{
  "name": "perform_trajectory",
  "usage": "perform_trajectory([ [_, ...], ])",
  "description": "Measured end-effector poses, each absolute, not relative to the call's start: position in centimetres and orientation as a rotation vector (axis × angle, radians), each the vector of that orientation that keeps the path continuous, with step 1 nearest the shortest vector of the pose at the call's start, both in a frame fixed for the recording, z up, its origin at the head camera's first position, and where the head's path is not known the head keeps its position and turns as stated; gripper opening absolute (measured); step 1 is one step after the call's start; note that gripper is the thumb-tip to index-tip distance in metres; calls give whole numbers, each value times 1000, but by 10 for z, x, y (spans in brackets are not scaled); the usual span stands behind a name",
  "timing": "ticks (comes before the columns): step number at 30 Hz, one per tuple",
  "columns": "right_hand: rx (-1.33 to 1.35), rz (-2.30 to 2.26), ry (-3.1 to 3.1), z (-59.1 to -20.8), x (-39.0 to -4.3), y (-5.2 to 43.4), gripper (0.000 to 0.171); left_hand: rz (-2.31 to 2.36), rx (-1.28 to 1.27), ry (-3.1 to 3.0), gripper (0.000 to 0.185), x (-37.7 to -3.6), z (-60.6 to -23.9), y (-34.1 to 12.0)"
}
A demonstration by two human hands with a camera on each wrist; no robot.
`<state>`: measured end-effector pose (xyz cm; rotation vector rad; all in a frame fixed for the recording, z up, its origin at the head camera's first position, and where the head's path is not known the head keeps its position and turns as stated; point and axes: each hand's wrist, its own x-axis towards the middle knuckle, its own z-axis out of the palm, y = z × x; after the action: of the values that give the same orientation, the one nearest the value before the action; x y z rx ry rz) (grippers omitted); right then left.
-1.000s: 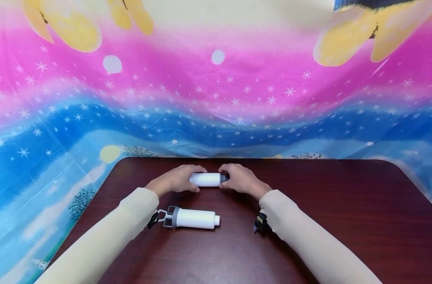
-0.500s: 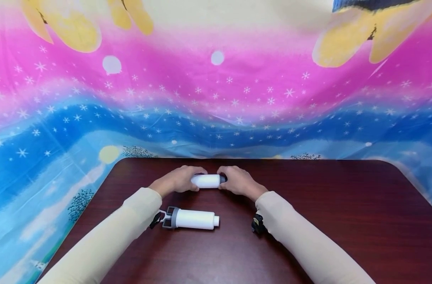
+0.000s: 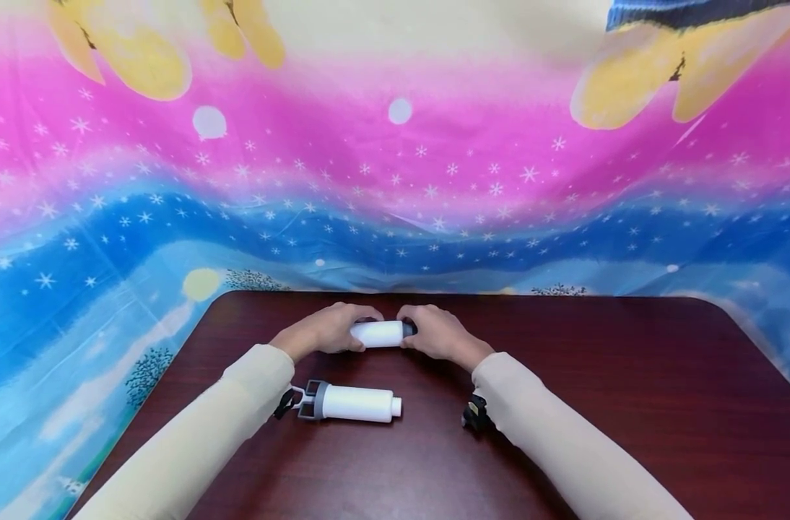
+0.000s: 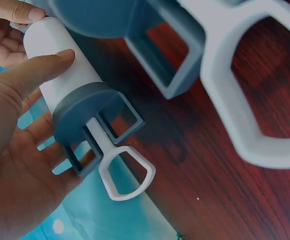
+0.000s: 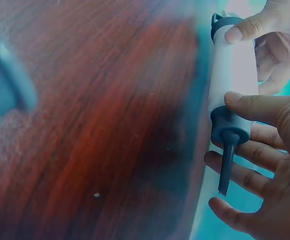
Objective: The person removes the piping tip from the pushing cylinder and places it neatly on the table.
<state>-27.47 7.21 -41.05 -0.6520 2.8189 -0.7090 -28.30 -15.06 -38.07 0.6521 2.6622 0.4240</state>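
White plastic catches the eye first: a short tube (image 3: 380,333) lies crosswise near the far edge of the dark wooden table (image 3: 629,404), held off the surface between the person's two hands. The left hand (image 3: 326,328) wraps its end of the tube, thumb laid along the white barrel and the other fingers curled underneath; from the left wrist view that end carries a grey cap (image 4: 85,117) with a white loop handle (image 4: 122,170) sticking out past the palm. The right hand (image 3: 434,331) closes round the opposite end, thumb pressed on a dark grey collar (image 5: 228,122) and the fingers (image 5: 240,172) cupped below, slightly spread; a thin dark nozzle (image 5: 226,167) pokes out of that collar across the fingers. Both hands are touching the tube, and the white middle stretch shows bare between them. Nearer the person, just beside the left sleeve (image 3: 239,404), a second tube (image 3: 352,401) of the same kind lies flat on the table, its grey cap and loop handle pointing left and its plain white neck pointing right; nobody touches it. It sits well apart from the held one, closer to the near edge. Behind the table hangs a bright cloth (image 3: 395,180) in pink, blue and yellow, dotted with white snowflakes. Beige sleeves cover both forearms down to the wrists.
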Motion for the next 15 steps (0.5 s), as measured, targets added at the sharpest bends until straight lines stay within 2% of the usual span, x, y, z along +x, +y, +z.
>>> perform_trajectory([
  [15,-700,-749,2869,-380,-250,86,41,563,914,2676,53,-272,-364,-155],
])
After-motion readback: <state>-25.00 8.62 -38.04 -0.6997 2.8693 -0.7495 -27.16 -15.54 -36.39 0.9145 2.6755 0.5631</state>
